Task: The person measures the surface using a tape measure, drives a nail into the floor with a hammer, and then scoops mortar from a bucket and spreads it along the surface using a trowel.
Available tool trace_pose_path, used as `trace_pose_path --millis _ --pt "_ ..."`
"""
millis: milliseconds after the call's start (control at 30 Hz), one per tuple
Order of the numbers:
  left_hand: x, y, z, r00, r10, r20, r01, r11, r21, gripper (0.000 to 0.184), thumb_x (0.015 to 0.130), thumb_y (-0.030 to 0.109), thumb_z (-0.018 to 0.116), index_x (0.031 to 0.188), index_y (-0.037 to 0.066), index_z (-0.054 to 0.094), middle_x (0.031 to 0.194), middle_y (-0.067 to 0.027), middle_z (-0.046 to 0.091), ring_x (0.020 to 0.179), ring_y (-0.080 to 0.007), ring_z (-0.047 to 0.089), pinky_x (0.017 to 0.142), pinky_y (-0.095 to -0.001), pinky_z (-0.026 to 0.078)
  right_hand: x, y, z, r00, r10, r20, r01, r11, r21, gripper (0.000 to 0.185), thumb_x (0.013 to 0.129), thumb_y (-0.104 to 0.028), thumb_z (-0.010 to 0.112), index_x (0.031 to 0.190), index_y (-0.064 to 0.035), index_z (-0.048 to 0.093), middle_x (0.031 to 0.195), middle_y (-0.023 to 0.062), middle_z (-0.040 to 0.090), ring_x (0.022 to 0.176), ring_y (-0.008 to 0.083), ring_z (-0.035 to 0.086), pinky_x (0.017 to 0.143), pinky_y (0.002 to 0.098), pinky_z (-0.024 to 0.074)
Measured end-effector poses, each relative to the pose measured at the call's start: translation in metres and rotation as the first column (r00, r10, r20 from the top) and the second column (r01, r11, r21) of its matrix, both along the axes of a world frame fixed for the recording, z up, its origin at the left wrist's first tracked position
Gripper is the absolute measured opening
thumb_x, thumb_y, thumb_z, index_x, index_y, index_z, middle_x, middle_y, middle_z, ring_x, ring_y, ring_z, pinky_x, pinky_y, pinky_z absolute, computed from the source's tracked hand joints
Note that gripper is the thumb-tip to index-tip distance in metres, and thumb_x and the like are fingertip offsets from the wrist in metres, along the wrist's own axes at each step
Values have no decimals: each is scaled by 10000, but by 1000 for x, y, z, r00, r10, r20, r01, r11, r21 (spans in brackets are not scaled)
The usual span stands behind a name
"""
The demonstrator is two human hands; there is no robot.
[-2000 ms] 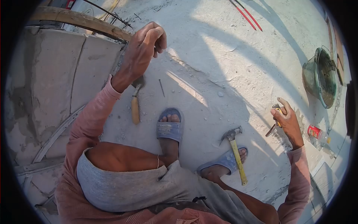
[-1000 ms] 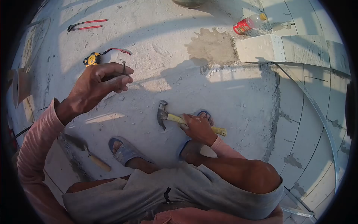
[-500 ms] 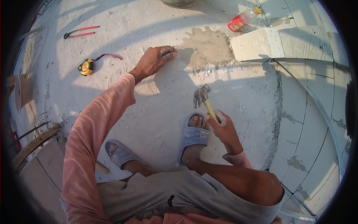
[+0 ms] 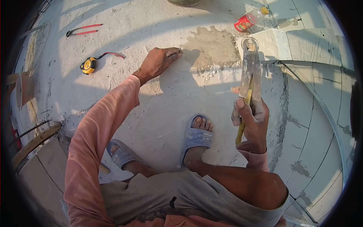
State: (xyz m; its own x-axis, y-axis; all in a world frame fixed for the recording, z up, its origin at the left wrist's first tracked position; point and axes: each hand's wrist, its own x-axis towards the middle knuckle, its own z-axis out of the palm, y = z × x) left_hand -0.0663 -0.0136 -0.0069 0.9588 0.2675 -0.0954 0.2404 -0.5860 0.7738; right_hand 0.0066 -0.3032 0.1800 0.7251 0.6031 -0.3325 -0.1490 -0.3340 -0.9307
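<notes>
My left hand point(image 4: 160, 63) is low over the pale floor point(image 4: 151, 113), thumb and fingers pinched at the left edge of a damp patch point(image 4: 213, 47). What it pinches is too small to make out here. On the right, my right hand point(image 4: 252, 117) is closed round the yellow handle of a hammer point(image 4: 251, 68), which is raised with its metal head towards the camera. A yellow and black tape measure point(image 4: 89, 66) with a red strap lies left of my left hand.
Red-handled pliers point(image 4: 84, 30) lie at the upper left. A red-labelled bottle point(image 4: 245, 22) rests by pale blocks point(image 4: 312, 45) at the upper right. A bucket's edge point(image 4: 184, 2) shows at the top. A metal strip point(image 4: 321, 102) crosses the right side. My sandalled feet are below.
My right hand first took hold of the hammer, and has now raised it up and to the right. My left hand moved from holding a nail upright to the floor by the damp patch.
</notes>
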Motion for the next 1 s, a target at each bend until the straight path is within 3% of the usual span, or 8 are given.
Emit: trace_pose_path --millis 33,167,300,500,633,833,867,1000 --pt "0 0 -3 1000 -11 19 10 999 46 395 1050 392 568 1256 93 723 1164 -138 754 972 -336 748 911 -415 588 -3 3 5 997 -47 -59 54 990 127 267 1037 -255 647 1085 7 665 779 -12 585 683 66 486 630 257 407" --pt "0 0 -8 998 -35 59 24 986 165 396 1053 392 559 1257 97 725 1148 -153 754 947 -353 746 887 -429 593 10 -6 -32 941 183 283 -102 956 -277 316 1067 -288 607 1113 24 631 801 76 650 694 131 565 642 306 457" --pt "-2 0 -13 995 -37 95 15 975 224 394 1054 393 553 1256 103 725 1120 -158 758 912 -363 745 856 -440 596 7 17 -38 932 228 283 -120 928 -352 270 1074 -254 576 1065 15 600 779 185 642 611 301 617 601 403 469" --pt "-4 -4 0 999 -39 10 36 970 242 337 1044 322 583 1265 107 719 1201 -133 740 986 -350 737 881 -433 597 5 44 -57 588 210 781 -88 976 -197 222 1057 -182 570 1100 36 563 788 243 643 671 441 656 617 457 519" --pt "-6 -5 -5 998 -61 19 53 953 299 337 1041 318 583 1270 110 715 1170 -143 748 978 -344 739 874 -433 597 16 45 -85 217 534 817 -310 832 -461 178 1025 -96 605 1084 62 548 772 250 639 666 427 657 584 485 511" --pt "-6 -3 -20 994 -76 76 50 953 300 336 1031 296 593 1292 113 700 1154 -143 753 966 -330 745 852 -421 602 7 47 -52 488 249 837 -74 967 -245 172 998 -70 645 1086 62 576 813 230 645 639 397 646 557 453 511" --pt "-6 -2 -22 989 -89 115 48 946 321 337 1031 300 593 1288 112 703 1154 -143 753 963 -329 746 848 -418 604 7 43 -81 391 194 900 -95 981 -171 193 990 -66 659 1106 69 585 777 213 623 613 382 633 551 434 510" --pt "-6 -3 0 998 -57 -25 62 949 309 336 1035 317 585 1277 121 711 1147 -135 756 945 -325 750 841 -417 607 19 43 -92 137 648 749 -270 752 -601 225 970 -59 663 1160 49 606 967 218 606 684 328 662 563 412 533"
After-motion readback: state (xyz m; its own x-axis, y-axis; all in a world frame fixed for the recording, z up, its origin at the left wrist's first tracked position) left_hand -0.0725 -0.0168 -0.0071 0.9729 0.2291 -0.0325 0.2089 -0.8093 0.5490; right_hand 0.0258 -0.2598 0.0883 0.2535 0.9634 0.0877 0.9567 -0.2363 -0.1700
